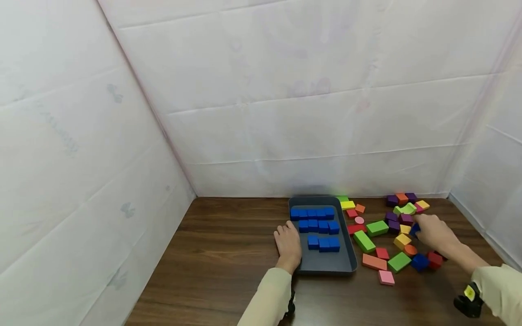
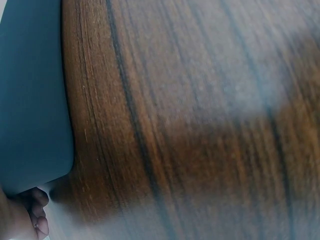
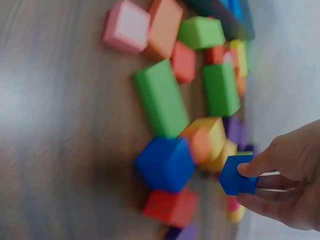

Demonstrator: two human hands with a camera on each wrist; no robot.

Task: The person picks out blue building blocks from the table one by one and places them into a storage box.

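Note:
A dark grey tray (image 1: 346,260) lies on the wooden table and holds several blue blocks (image 1: 318,226) in rows. My left hand (image 1: 287,235) rests flat on the tray's left rim, fingers relaxed. In the left wrist view only the tray's edge (image 2: 30,100) and a fingertip (image 2: 39,222) show. My right hand (image 1: 422,227) is over the pile of coloured blocks to the right and pinches a small blue block (image 3: 235,176) between thumb and fingers, lifted just off the pile. Another blue block (image 3: 165,164) sits on the table near it.
Loose foam blocks in green (image 1: 364,241), orange (image 1: 374,261), pink (image 1: 385,277), red, yellow and purple (image 1: 392,199) are scattered right of the tray. White sheeting walls close in at the back and both sides. Bare wood (image 1: 228,253) lies left of the tray.

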